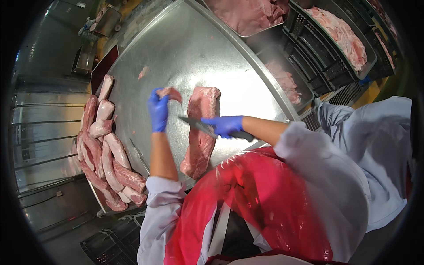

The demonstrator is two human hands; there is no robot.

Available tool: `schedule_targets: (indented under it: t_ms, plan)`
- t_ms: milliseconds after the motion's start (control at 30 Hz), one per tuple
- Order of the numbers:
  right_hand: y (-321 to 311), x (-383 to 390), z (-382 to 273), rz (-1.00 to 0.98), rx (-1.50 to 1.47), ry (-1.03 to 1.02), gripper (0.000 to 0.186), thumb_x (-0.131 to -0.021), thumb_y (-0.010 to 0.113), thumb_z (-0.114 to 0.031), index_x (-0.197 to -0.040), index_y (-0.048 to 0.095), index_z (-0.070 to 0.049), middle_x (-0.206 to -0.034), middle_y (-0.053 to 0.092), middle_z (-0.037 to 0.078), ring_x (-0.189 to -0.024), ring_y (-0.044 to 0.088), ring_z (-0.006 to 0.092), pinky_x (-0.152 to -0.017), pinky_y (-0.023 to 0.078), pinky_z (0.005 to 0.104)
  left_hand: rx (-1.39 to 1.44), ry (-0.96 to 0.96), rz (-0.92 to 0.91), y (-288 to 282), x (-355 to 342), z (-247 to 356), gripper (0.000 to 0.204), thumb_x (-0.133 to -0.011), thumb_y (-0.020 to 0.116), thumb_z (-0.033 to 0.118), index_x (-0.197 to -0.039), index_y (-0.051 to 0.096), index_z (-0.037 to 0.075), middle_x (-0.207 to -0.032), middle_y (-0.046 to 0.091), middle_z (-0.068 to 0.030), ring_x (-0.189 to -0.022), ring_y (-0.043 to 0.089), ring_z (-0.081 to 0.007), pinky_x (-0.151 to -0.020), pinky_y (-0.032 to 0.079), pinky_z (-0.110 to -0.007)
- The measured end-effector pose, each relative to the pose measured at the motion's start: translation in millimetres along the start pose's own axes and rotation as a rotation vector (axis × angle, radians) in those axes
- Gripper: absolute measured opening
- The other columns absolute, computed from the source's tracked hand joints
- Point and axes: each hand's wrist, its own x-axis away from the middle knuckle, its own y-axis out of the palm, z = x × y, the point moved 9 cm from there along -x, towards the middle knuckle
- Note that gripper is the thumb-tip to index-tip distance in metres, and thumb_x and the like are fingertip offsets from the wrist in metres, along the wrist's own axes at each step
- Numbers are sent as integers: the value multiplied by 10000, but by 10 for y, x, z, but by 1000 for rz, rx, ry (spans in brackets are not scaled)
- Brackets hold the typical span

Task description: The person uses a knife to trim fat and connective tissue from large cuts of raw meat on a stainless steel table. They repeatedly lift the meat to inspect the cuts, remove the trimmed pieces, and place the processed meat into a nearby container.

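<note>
A long slab of raw meat (199, 145) lies on the steel table in front of me. My right hand (224, 126), in a blue glove, is closed round the dark handle of a knife (198, 125). The blade points left across the slab; whether it touches the meat I cannot tell. Left of the slab, my gloved left hand (158, 110) pinches a small strip of meat (171, 94), apart from the slab. A small scrap of meat (142, 73) lies farther back on the table.
The steel table (163, 48) has a raised rim. Several long meat pieces (106, 150) are heaped at its left edge, beside a thin metal rod (139, 154). Meat-filled trays and black crates (309, 57) stand at the far right. A person in a white coat (375, 145) is close on my right.
</note>
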Motion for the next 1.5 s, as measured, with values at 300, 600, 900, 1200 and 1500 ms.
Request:
schedule_targets:
  t_ms: [300, 600, 900, 1200, 1500]
  plan:
    - [-1573, 752, -954, 505, -518, -547, 804, -916, 550, -26, -1609, 177, -192, -779, 591, 77, -515, 552, 122, -428, 472, 258, 129, 169, 437, -2771, 1811, 1283, 263, -950, 564, 193, -1109, 636, -5, -963, 650, -91, -930, 632, -208, -881, 519, -361]
    - [-1616, 1284, -3204, 354, -301, -932, 836, -943, 599, -48, -1615, 127, -206, -873, 586, 90, -594, 592, 118, -469, 501, 250, -304, -307, 1372, -4620, 5482, 805, 145, -909, 513, 204, -852, 575, 85, -754, 453, -8, -657, 449, -146, -575, 363, -309]
    - [929, -619, -908, -24, 334, -459, 862, -952, 550, -97, -1619, 36, -283, -632, 561, 87, -559, 549, 174, -573, 495, 340, -1499, -791, 1069, -4363, 6873, 32, 506, -882, 598, 200, -1289, 479, -77, -1230, 555, -225, -1093, 539, -403, -1011, 355, -464]
    - [839, -1141, -323, 271, 572, -433, 771, -973, 494, -135, -1614, 68, -180, -919, 670, 228, -738, 655, 358, -707, 518, 439, -1009, -555, 657, -3027, 3695, -1499, 616, -817, 698, 228, -1332, 500, -46, -1320, 539, -240, -1227, 519, -415, -1065, 407, -489]
    - [-719, -1063, -528, 604, 721, -438, 666, -964, 497, -131, -1580, 257, -210, -883, 662, 225, -788, 679, 332, -739, 528, 428, -1154, -976, 534, -3283, 3641, -2743, 466, -839, 683, 252, -1224, 568, 15, -1151, 628, -231, -1039, 646, -345, -877, 523, -460]
